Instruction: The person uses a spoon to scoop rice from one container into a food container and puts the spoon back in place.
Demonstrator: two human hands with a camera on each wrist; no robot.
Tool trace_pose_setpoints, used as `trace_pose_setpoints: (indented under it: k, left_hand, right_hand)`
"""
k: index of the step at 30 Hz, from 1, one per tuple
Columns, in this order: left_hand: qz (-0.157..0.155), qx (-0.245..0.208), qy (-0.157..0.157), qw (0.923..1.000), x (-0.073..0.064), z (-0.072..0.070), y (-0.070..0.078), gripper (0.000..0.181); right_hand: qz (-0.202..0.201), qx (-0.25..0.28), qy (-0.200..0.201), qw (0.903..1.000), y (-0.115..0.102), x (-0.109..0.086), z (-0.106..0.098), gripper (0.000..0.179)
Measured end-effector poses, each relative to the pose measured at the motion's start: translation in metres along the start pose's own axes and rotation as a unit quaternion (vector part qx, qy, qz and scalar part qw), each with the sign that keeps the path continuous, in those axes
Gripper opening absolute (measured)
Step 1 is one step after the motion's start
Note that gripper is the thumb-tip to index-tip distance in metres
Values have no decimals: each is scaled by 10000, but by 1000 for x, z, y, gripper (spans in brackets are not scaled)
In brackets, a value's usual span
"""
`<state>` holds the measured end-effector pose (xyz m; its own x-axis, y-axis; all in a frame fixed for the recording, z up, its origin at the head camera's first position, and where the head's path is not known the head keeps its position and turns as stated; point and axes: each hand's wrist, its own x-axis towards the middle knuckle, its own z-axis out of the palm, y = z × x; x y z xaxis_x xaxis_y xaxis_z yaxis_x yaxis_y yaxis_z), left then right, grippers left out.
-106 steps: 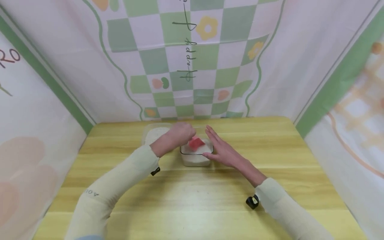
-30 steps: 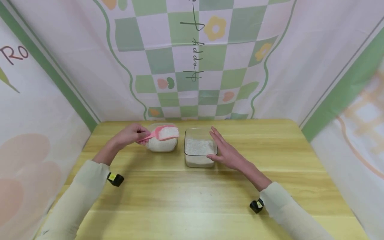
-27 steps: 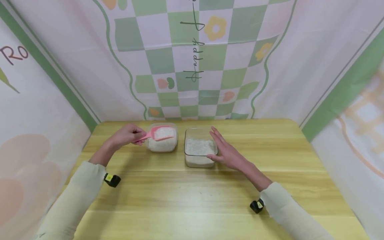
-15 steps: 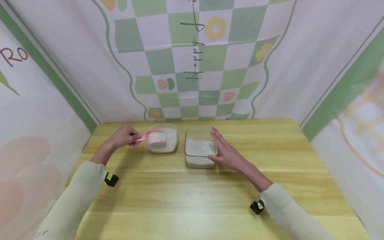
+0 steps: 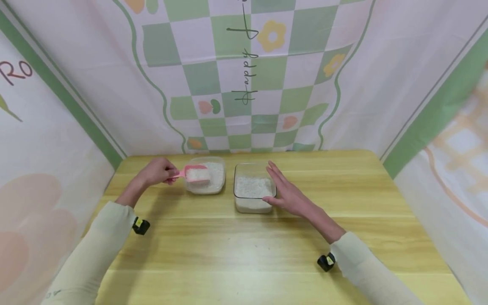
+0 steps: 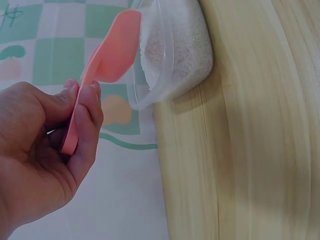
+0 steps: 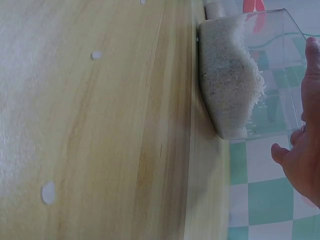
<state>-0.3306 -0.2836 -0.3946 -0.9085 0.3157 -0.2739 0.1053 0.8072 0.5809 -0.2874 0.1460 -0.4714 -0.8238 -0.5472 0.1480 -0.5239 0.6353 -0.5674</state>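
Note:
My left hand (image 5: 156, 171) grips the handle of a small pink scoop (image 6: 117, 47) between thumb and fingers. The scoop carries a load of white rice (image 5: 197, 174) and is held over the left side of a clear plastic container (image 6: 165, 75), which also has rice in it. To its right stands a dark-rimmed glass container (image 5: 254, 207), partly filled with rice heaped in a mound, as the right wrist view shows. My right hand (image 5: 288, 195) rests at that glass container's right side, fingers straight and thumb near the front corner of the rim.
Both containers stand near the back of a wooden table (image 5: 244, 254). A few white grains (image 7: 48, 192) lie on the tabletop in front of the glass container. A checkered cloth (image 5: 236, 84) hangs behind the table's back edge, with more cloth at both sides.
The left hand has gone from over the glass container, scoop tipped there, back to the left container, where the scoop now carries rice and has shifted slightly left. The right hand stays put.

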Motion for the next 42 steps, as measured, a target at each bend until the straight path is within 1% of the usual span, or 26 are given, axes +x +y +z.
trace_pose_setpoints:
  k: [3,11,17,20,27,30,35,42]
  left_hand:
    - [-5,69,16,10000,1,-1,2,23]
    - [151,230,80,9996,5,-3,8,25]
    - [179,239,179,9994,9,-3,11,25]
    - [137,258,246,9993,12,-2,13,25]
    - [176,394,342,9985,17,-2,18,24]
    - [122,380,339,9986,19,-3,19,23]
    - [-4,261,244,9994,21,-6,20,24]
    - [-71,445,331,9984,24,-8,20,22]
  right_hand:
    - [5,-9,-4,10000,0,0,0,95]
    - [24,-16,1,10000,1,-1,0,95]
    - [37,-22,3,10000,1,-1,0,95]
    - [34,-41,10,10000,1,0,0,95]
    - [55,12,-27,10000,-2,0,0,94]
    - [61,25,-42,10000,-2,0,-1,94]
    - [54,12,-50,10000,-2,1,0,94]
    - [83,48,-63,9999,-2,0,-1,93]
